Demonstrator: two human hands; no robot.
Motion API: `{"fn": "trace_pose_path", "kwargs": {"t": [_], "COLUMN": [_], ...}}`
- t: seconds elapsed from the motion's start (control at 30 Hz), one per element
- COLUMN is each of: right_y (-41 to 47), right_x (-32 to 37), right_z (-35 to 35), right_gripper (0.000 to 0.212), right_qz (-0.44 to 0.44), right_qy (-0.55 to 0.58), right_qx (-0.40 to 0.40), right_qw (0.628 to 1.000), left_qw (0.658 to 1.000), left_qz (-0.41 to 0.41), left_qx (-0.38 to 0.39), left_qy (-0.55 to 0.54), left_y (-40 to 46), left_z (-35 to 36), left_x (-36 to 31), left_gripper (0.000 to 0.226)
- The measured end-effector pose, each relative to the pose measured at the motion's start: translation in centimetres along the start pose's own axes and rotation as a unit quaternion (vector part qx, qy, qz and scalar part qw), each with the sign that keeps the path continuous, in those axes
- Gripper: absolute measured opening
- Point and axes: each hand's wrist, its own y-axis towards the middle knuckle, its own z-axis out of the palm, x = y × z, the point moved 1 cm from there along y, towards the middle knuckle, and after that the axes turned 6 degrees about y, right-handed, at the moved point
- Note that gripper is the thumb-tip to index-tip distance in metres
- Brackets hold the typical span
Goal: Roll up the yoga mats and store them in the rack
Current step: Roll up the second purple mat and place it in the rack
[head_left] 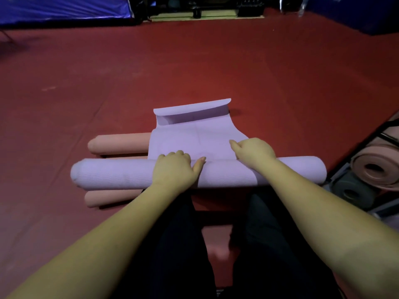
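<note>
A lilac yoga mat [121, 174] is lying across the red floor [259, 78] just in front of the person's knees, most of it already wound into a thick roll, with a short flat tail reaching away and its far edge curling upward. The left hand [174, 169] is resting on top of the roll, fingers bent over its far side where the flat part meets it, thumb lying along the roll; the fingertips are hidden behind the knuckles. The right hand [253, 151] is sitting on the flat part just beyond the roll, fingers curled under; whether they are pinching the mat cannot be told.

Two pink rolled mats [119, 144] are lying to the left, one beyond the lilac roll and one nearer, each partly hidden behind it. At the right edge a storage rack [343, 180] is showing only partly, cut off by the frame, holding a pink rolled mat [375, 169] above a grey rolled mat [350, 192]. The dark trousers [177, 244] are filling the lower middle. Blue padding [54, 9] and dark equipment along the far wall are too dim to make out.
</note>
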Motion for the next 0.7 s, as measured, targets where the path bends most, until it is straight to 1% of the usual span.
{"fn": "trace_pose_path", "kwargs": {"t": [0.07,0.1,0.17,0.2,0.27,0.4,0.47,0.5,0.57,0.6,0.63,0.67,0.7], "right_y": [-0.8,-1.4,-3.0,-3.8,-4.5,-3.4,-3.0,-2.9,-2.6,-2.5,-2.4,-2.3,-2.3], "right_x": [-0.6,-1.0,-2.0,-2.5,-3.1,-2.8,-2.8,-2.7,-2.6,-2.5,-2.2,-2.0,-1.7], "right_z": [0.2,0.6,1.7,2.3,3.3,3.1,3.0,3.0,2.8,2.7,2.6,2.4,2.3], "right_gripper": [0.061,0.058,0.056,0.058,0.060,0.064,0.055,0.050,0.044,0.044,0.045,0.046,0.047], "right_qz": [0.007,0.004,-0.043,-0.064,-0.073,-0.024,-0.025,-0.025,-0.022,-0.022,-0.022,-0.019,-0.014], "right_qy": [0.010,0.007,-0.033,-0.056,-0.068,-0.067,-0.083,-0.080,-0.069,-0.065,-0.060,-0.056,-0.052], "right_qx": [-0.021,-0.034,-0.109,-0.133,-0.143,-0.139,-0.138,-0.138,-0.138,-0.135,-0.130,-0.122,-0.112], "right_qw": [1.000,0.999,0.993,0.987,0.985,0.988,0.987,0.987,0.988,0.988,0.989,0.991,0.992], "left_qw": [1.000,0.998,0.992,0.989,0.981,0.971,0.974,0.980,0.994,0.996,0.994,0.991,0.989], "left_qz": [0.001,0.000,-0.004,-0.003,0.008,0.015,0.023,0.031,0.065,0.089,0.109,0.124,0.129], "left_qx": [0.026,0.052,0.112,0.140,0.186,0.235,0.216,0.182,0.073,0.027,-0.002,-0.008,0.006], "left_qy": [-0.009,-0.023,-0.049,-0.054,-0.050,-0.049,-0.064,-0.071,-0.042,-0.006,0.026,0.052,0.071], "left_y": [0.9,1.5,2.9,3.6,4.7,5.9,5.7,5.3,3.7,2.6,1.6,1.1,0.9], "left_z": [-0.3,-0.2,-0.2,-0.2,-0.3,0.2,0.5,0.8,1.4,1.8,2.2,2.5,2.5], "left_x": [0.0,0.1,0.4,0.5,0.6,0.7,0.7,0.7,0.6,0.6,0.7,0.9,1.1], "left_gripper": [0.067,0.069,0.074,0.076,0.077,0.082,0.079,0.075,0.073,0.077,0.082,0.085,0.089]}}
